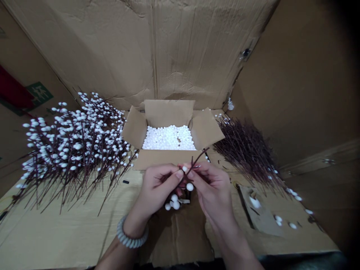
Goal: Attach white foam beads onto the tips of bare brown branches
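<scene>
Both hands meet in front of an open cardboard box point(157, 156) full of small white balls point(168, 137). My left hand point(159, 187) pinches a white ball point(185, 168) between thumb and forefinger. My right hand point(212, 187) is closed on a dark brown branched stem point(198, 158) right beside that ball. Another white ball point(189, 186) sits on the stem below the fingertips. A cluster of white balls point(174, 204) shows under my left hand; whether it belongs to the same stem I cannot tell. The inner fingers are partly hidden.
At the left lies a large pile of stems tipped with white balls point(84, 135). A bundle of bare brown stems point(244, 150) lies at the right. Near the right front are a flat piece point(266, 217) and several loose balls point(293, 225). Cardboard walls point(180, 52) enclose the table.
</scene>
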{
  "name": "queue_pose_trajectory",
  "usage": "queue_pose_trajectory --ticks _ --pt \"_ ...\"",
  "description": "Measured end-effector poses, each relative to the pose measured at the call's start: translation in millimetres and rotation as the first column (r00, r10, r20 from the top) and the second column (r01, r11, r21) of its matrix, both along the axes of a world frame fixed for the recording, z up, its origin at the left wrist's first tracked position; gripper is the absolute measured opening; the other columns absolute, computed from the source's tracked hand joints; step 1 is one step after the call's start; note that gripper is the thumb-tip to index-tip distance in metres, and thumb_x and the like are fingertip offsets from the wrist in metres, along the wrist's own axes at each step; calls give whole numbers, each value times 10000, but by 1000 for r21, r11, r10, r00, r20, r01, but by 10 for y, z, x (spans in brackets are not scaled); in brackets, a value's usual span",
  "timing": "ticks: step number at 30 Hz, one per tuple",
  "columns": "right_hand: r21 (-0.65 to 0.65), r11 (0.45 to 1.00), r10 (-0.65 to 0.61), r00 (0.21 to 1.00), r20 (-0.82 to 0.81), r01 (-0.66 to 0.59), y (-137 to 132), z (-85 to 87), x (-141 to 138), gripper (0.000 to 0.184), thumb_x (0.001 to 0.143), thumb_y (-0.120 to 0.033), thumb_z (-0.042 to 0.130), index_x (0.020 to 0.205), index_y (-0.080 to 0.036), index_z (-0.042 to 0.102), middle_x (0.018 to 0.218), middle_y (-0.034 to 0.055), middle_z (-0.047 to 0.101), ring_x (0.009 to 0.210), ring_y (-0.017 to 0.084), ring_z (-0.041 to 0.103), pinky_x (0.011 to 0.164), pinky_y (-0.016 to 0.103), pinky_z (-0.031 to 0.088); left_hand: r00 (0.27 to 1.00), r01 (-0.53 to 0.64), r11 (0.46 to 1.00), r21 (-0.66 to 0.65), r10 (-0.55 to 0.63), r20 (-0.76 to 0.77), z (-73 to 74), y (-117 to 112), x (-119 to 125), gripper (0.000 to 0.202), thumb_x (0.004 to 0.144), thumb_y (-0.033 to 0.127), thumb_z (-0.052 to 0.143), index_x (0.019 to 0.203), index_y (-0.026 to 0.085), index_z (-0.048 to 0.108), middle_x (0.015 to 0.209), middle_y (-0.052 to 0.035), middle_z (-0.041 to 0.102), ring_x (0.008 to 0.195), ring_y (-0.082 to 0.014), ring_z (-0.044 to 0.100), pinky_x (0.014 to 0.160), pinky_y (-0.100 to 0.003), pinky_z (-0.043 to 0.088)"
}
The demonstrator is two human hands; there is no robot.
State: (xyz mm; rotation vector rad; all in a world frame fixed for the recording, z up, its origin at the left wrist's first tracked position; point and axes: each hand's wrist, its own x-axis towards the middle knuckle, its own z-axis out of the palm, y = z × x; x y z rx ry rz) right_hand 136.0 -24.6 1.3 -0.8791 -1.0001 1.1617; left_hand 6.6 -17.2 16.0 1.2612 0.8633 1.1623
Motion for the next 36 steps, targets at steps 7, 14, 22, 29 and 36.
queue_pose_trajectory --ticks 7,14,22,29,36 --pt "2 1000 5 1000 15 -5 -5 21 6 61 752 -209 709 743 -261 739 675 -8 724 544 136 646 508 245 530 1000 17 1000 -3 -17 -6 19 10 20 295 814 345 628 594 148 619 541 0 591 447 -91 530 413 -173 430" --pt "-2 1000 23 999 32 -23 32 24 31 30 751 -261 716 758 -259 745 741 6 751 669 153 687 638 267 563 997 51 998 -28 -50 51 -7 39 5 319 797 417 643 621 155 599 557 7 583 444 -86 503 419 -180 420" --pt "29 996 77 991 111 -81 71 231 129 72 779 -275 681 811 -257 743 820 18 756 764 170 706 717 303 572 994 55 998 -14 -53 90 0 35 -23 302 821 391 632 632 160 591 550 24 555 437 -72 441 419 -176 361" --pt "118 993 -53 924 380 8 526 328 217 100 758 -257 668 820 -208 729 800 34 743 749 179 683 725 340 531 986 27 998 -63 -16 166 3 36 -26 284 752 369 702 600 150 606 586 7 572 496 -87 504 429 -169 390" --pt "45 965 -9 143 990 -257 1243 319 145 220 733 -145 664 928 -225 729 883 60 744 822 226 671 777 354 481 995 20 999 -38 -16 100 3 53 -21 256 775 326 655 593 149 623 567 -1 590 449 -76 452 381 -162 348"
